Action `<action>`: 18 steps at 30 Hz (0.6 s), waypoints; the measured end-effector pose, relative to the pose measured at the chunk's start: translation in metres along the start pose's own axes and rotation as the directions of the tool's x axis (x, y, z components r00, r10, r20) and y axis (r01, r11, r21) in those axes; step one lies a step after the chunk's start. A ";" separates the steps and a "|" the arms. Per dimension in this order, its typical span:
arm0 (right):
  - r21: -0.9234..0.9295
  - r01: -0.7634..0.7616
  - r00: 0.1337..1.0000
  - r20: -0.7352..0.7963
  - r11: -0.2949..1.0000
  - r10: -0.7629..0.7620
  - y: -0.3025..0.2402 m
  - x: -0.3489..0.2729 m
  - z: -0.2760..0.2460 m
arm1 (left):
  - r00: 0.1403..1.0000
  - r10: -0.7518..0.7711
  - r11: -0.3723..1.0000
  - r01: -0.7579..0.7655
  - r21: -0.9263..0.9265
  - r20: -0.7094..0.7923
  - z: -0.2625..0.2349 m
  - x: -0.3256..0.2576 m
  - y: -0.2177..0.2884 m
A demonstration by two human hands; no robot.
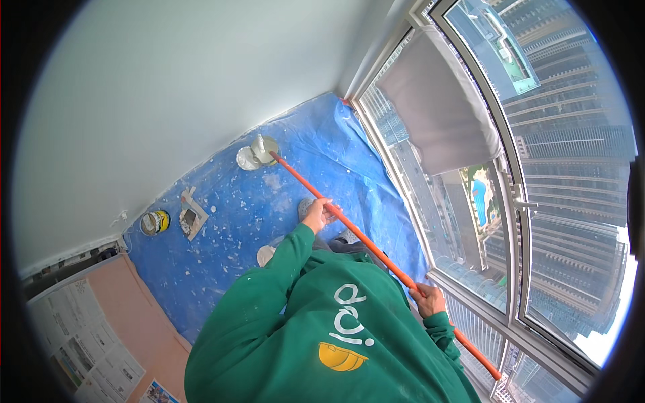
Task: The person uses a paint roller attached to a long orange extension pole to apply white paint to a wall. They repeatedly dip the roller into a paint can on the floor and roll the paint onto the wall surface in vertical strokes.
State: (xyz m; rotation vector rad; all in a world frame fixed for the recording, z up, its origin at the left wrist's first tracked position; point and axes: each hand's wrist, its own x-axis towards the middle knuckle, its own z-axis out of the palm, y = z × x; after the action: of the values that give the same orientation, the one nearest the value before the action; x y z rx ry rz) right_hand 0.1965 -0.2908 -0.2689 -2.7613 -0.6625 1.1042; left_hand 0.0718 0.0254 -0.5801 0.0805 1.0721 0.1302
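Across my body runs a long orange extension pole (366,238), held in both hands. My left hand (320,215) is closed round its middle, and my right hand (428,300) grips it lower down, towards its near end. The pole's far end reaches into a round bucket (270,156) of whitish paint on the floor. A white piece, perhaps a roller (260,142), shows at that end, but what it is stays unclear. Touching the bucket's left side lies a white, paint-smeared lid (247,159).
Blue plastic sheeting (242,221), spattered white, covers the floor along a pale wall (181,80). A yellow-labelled can (155,222) and a tray-like piece (193,216) sit at left. Newspaper and pinkish board (127,295) lie lower left. Tall windows (510,188) with a grey cloth (440,101) stand right.
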 end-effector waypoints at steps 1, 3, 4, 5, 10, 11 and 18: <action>0.119 -0.021 0.998 0.057 0.993 0.015 0.021 -0.003 0.000 | 1.000 0.027 1.000 -0.027 -0.009 0.003 -0.006 0.007 0.007; 0.366 -0.252 0.947 0.282 0.896 0.151 0.057 -0.008 -0.009 | 0.994 0.104 0.994 -0.104 -0.038 0.011 -0.020 0.024 0.020; 0.451 -0.454 0.856 0.459 0.769 0.237 0.064 -0.011 -0.022 | 0.995 0.095 0.995 -0.095 -0.020 0.006 -0.024 0.030 0.026; 0.458 -0.477 0.841 0.485 0.750 0.239 0.067 -0.017 -0.032 | 0.996 0.088 0.996 -0.088 0.021 -0.005 -0.018 0.027 0.027; 0.300 -0.467 0.828 0.479 0.832 0.292 0.129 -0.032 -0.028 | 0.988 0.077 0.980 -0.099 0.172 0.130 0.009 0.000 0.003; 0.264 -0.442 0.843 0.449 0.857 0.296 0.142 -0.030 -0.022 | 0.991 0.078 0.970 -0.102 0.221 0.112 0.015 -0.005 -0.001; 0.125 -0.260 0.947 0.228 0.958 0.227 0.227 -0.017 0.006 | 0.980 0.174 0.858 -0.199 0.473 0.098 0.087 -0.082 -0.010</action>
State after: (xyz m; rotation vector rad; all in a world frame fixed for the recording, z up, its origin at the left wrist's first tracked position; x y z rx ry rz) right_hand 0.2629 -0.5034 -0.3180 -2.6678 -0.2402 1.4476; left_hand 0.1107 0.0029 -0.4683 0.6394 1.0235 0.0321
